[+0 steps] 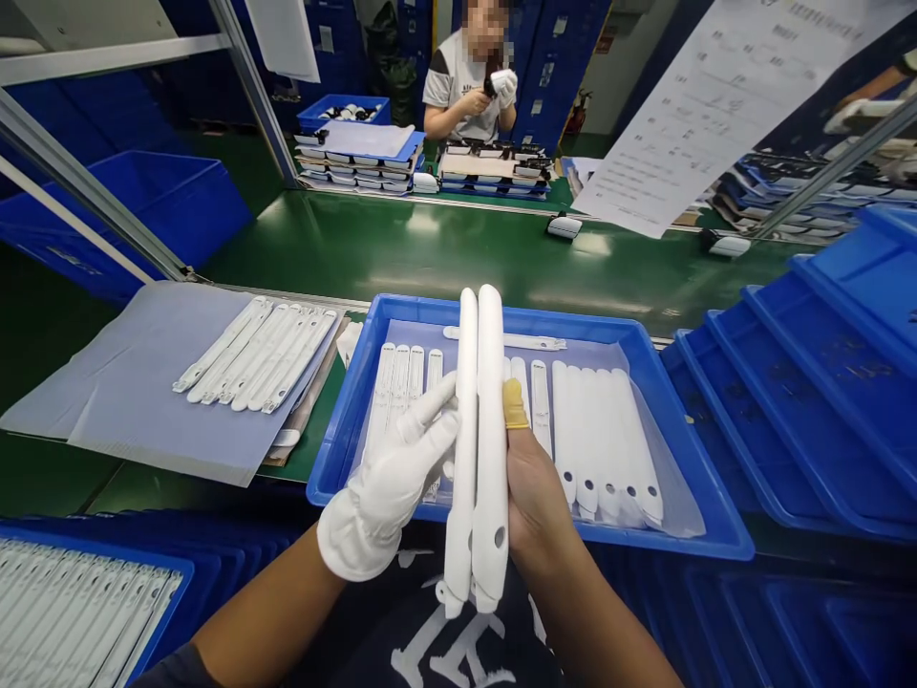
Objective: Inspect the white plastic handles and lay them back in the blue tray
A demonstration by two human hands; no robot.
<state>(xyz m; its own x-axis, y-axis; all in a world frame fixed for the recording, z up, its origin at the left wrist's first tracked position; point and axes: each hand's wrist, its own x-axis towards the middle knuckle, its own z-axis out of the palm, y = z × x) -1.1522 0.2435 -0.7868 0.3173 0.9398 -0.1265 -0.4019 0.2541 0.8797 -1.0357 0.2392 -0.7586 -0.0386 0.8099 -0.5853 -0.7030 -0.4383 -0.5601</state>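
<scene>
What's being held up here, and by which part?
Two long white pieces, side by side, held around mid-length between the gloved left hand and the right hand.

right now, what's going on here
The wearer's gloved left hand and right hand, its thumb capped in yellow, hold two long white parts side by side above a blue tray. More white parts lie in the tray, and others on a sheet beside it. Across the green table, another person handles a dark item.

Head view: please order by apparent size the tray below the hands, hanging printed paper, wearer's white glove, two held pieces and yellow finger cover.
1. Tray
2. Printed paper
3. White glove and held pieces: too alike to rank
4. Yellow finger cover
</scene>
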